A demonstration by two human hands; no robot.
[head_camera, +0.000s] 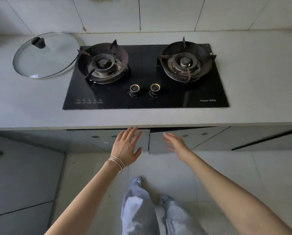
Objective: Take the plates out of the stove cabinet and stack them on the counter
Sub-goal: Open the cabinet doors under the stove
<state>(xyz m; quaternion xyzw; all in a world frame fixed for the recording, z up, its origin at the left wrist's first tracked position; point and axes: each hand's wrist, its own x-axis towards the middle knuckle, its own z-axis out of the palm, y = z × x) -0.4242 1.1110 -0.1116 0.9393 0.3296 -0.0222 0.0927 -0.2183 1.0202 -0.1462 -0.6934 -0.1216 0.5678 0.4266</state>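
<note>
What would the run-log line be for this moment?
phase: reaching | left hand: open, empty | right hand: open, empty | cabinet doors: closed | plates: unseen

Pretty clearly a home kitchen: two-burner gas hob (146, 77) set into a grey tabletop (253, 78), glass pot lid (46, 55) beside it, tiled wall (167, 14), cabinet doors (172, 141) underneath.

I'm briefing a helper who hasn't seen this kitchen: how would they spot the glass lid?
Start at the black two-burner gas hob set into the grey counter. Just off its back left corner, a round glass lid lies flat on the counter near the tiled wall. It is the only see-through item, with a metal rim and a black knob.
</note>
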